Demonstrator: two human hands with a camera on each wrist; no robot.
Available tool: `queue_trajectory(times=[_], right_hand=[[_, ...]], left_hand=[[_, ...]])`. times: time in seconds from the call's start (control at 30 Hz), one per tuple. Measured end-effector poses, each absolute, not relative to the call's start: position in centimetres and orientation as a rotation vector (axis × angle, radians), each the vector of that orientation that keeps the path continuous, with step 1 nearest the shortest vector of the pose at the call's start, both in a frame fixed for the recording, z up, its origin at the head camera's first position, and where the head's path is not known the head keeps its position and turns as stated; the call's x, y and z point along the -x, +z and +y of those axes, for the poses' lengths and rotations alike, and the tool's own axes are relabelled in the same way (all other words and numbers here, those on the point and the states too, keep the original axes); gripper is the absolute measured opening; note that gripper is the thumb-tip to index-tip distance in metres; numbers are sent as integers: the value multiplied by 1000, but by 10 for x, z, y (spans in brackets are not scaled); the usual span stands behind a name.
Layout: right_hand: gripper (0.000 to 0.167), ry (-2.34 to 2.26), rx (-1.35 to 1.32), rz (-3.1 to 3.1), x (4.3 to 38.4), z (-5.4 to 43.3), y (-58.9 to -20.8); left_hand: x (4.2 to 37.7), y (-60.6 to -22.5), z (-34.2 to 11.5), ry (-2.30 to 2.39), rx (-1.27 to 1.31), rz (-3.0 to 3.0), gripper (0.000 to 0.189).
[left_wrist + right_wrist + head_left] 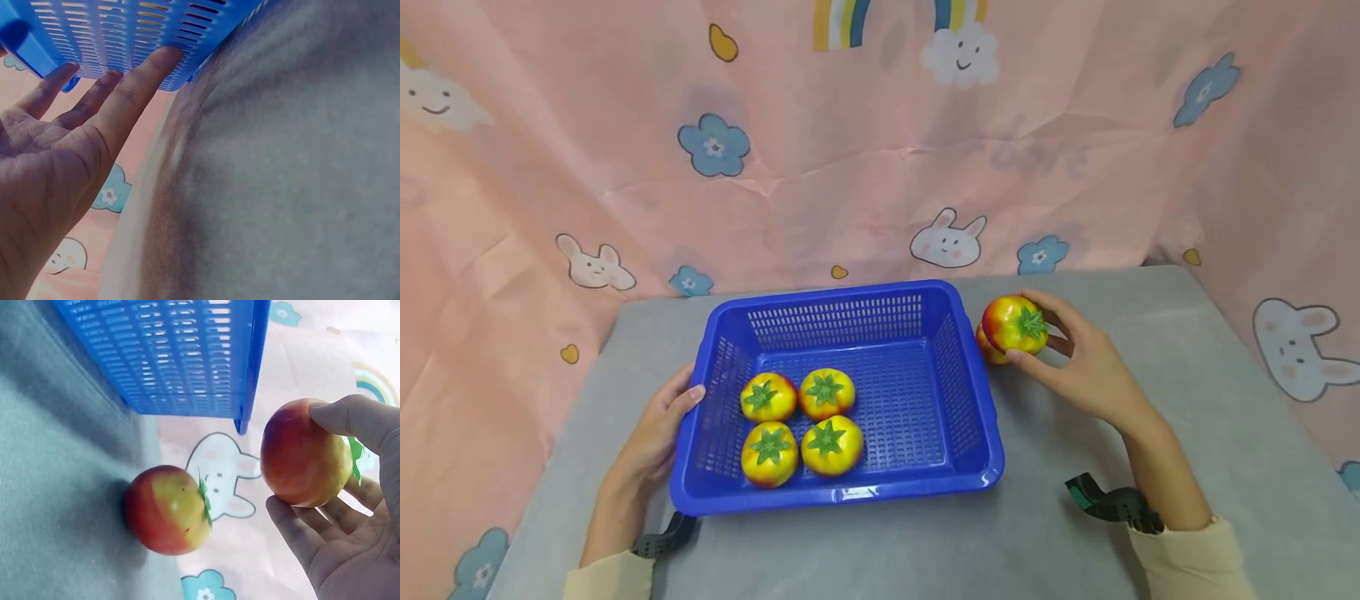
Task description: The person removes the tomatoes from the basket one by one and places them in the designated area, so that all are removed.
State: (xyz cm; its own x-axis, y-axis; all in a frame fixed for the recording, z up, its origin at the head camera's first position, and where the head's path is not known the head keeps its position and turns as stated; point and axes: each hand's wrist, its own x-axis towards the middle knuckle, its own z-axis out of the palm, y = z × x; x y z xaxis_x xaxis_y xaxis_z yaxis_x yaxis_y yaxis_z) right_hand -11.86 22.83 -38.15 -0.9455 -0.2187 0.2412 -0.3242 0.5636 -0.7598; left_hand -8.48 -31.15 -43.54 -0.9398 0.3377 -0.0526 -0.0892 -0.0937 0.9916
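A blue plastic basket (842,496) with slotted walls stands on the grey table, holding several yellow-red tomatoes (824,393) with green star-shaped leaf tops at its left side. My left hand (658,421) grips the basket's left side, thumb over the rim; in the left wrist view its fingers (128,94) lie against the outer wall. Just beyond the right wall, my right hand (1086,367) holds a tomato (1011,323) between thumb and fingers, raised above the table. Another tomato (167,510) rests on the table below it, partly hidden in the head view.
The grey table (1195,400) reaches back to a pink cloth (850,183) printed with rabbits, flowers and clouds, which also hangs at both sides. Black straps (1116,504) are around both wrists. The right half of the basket floor (902,400) is bare.
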Motion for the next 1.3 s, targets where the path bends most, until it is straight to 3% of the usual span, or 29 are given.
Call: queue_trajectory(times=[0.73, 1.3], right_hand=[[78, 1404, -218, -2731, 134, 262, -403], [79, 1370, -196, -2755, 141, 281, -424]], left_hand=[[84, -436, -310, 2137, -282, 1891, 44], [86, -437, -311, 2120, -262, 1909, 50]])
